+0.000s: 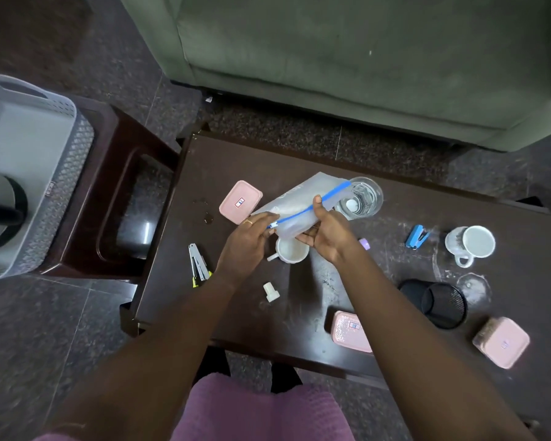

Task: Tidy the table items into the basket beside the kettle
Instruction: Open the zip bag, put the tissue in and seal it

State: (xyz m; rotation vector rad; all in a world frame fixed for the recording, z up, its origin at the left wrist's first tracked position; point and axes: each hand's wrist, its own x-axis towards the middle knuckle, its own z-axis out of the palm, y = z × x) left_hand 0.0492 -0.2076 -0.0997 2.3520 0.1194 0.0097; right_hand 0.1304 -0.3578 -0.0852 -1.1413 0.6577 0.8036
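With left hand (247,240) pinching the zip pull (271,225) and right hand (323,232) gripping the pouch (303,198) mid-frame above the worktop (299,160), slide straight along the blue track, then head for the basket (73,160) at far left.

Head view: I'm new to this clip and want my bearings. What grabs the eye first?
The left hand and right hand hold a clear zip pouch with a blue zipper at the centre. Pink lidded boxes dot the dark table, and the grey basket sits far left beside the kettle.
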